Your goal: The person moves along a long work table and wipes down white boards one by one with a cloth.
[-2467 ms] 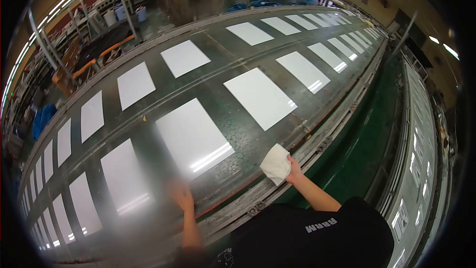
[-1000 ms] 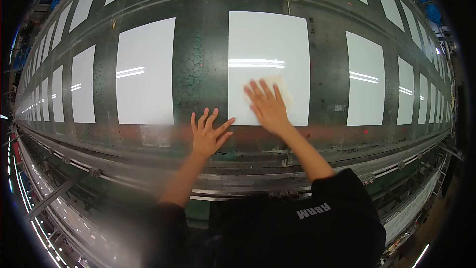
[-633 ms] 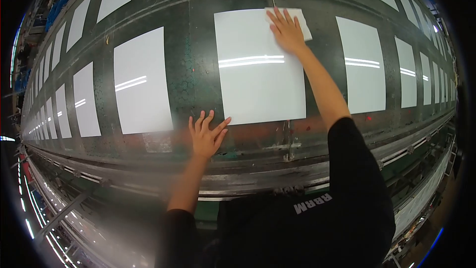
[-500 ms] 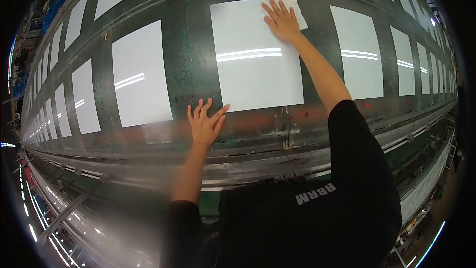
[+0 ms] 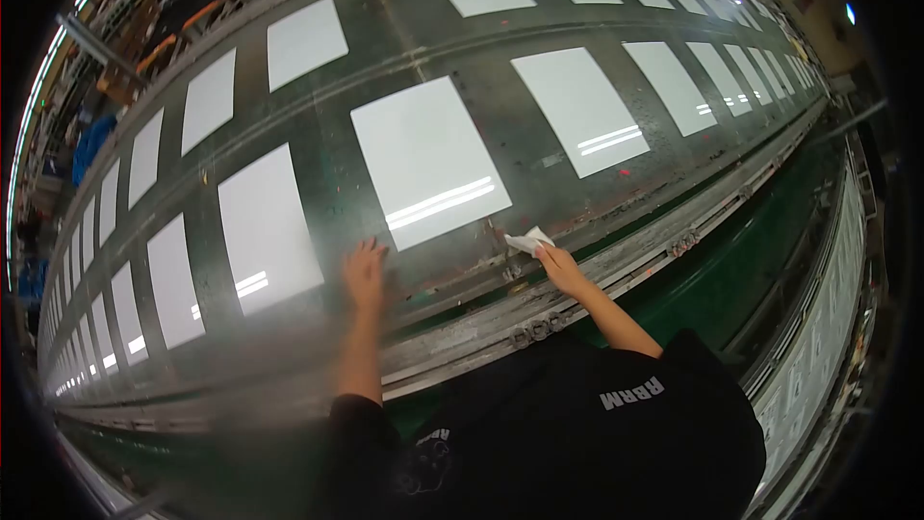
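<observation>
A glossy white sheet [image 5: 428,159] lies flat on the dark green table [image 5: 337,202] in front of me. My left hand [image 5: 365,274] is over the table just below the sheet's lower left corner, holding nothing; its fingers look loosely apart, though somewhat blurred. Off the sheet's lower right corner, near the table's front edge, my right hand [image 5: 561,268] is closed on a crumpled white cloth [image 5: 528,241]. Part of the cloth sticks out past the fingers.
More white sheets lie in two rows, such as one sheet [image 5: 582,111] to the right and another sheet [image 5: 268,226] to the left. A metal rail [image 5: 597,299] runs along the front edge, with a green surface [image 5: 712,274] below it.
My right hand has come down from the sheet's upper right corner to the front edge, its flat hand now closed around the cloth. My left hand has shifted slightly left and down. The view has turned.
</observation>
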Action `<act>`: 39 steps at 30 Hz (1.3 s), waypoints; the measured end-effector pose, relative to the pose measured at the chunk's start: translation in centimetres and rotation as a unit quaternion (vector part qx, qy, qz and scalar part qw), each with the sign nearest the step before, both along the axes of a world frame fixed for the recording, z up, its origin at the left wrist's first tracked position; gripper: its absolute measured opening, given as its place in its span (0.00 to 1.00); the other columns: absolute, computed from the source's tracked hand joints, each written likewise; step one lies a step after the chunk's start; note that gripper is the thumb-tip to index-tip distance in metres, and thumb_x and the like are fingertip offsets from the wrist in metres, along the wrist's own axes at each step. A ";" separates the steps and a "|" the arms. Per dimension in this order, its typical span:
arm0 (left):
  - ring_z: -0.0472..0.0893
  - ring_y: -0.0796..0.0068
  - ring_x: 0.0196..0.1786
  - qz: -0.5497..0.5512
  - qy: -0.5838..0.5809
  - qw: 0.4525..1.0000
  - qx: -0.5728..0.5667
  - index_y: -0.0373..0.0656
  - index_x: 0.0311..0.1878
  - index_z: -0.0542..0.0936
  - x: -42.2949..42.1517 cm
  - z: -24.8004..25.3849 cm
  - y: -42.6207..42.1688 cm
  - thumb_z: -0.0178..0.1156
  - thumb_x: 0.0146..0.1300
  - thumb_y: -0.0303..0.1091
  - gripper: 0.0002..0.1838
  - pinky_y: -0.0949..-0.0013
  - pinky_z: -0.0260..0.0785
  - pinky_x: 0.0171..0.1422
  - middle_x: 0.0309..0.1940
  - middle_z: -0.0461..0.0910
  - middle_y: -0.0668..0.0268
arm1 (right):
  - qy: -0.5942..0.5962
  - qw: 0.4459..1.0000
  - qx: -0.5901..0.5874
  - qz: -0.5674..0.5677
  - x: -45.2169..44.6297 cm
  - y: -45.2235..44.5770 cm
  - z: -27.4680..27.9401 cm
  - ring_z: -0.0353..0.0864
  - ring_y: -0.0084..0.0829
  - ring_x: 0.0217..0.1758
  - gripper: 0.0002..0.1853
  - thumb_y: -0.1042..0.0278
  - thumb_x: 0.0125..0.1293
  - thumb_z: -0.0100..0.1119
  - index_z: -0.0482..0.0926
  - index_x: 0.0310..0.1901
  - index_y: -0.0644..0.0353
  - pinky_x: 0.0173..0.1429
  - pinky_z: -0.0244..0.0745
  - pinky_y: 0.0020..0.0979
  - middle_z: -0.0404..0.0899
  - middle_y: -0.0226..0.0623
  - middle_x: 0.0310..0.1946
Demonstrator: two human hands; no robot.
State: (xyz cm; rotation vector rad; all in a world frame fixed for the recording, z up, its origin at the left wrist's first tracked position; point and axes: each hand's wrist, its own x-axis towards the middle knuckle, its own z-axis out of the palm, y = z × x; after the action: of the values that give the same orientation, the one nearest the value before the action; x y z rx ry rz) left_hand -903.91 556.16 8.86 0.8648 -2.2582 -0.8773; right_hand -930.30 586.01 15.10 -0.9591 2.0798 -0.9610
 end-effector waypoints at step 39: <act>0.76 0.64 0.61 -0.125 -0.122 0.980 -0.092 0.47 0.57 0.79 -38.2 3.1 25.8 0.62 0.60 0.34 0.20 0.60 0.66 0.65 0.57 0.77 0.63 | 0.453 0.879 -0.058 0.136 -40.8 -16.4 -6.9 0.49 0.44 0.77 0.24 0.53 0.74 0.39 0.61 0.70 0.29 0.76 0.39 0.56 0.54 0.29 0.74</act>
State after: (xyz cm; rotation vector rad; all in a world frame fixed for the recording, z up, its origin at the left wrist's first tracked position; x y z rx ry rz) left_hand -942.09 581.94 11.99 0.6425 -2.6581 -0.6815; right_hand -971.09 569.60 8.24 -1.9863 2.5011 -0.5131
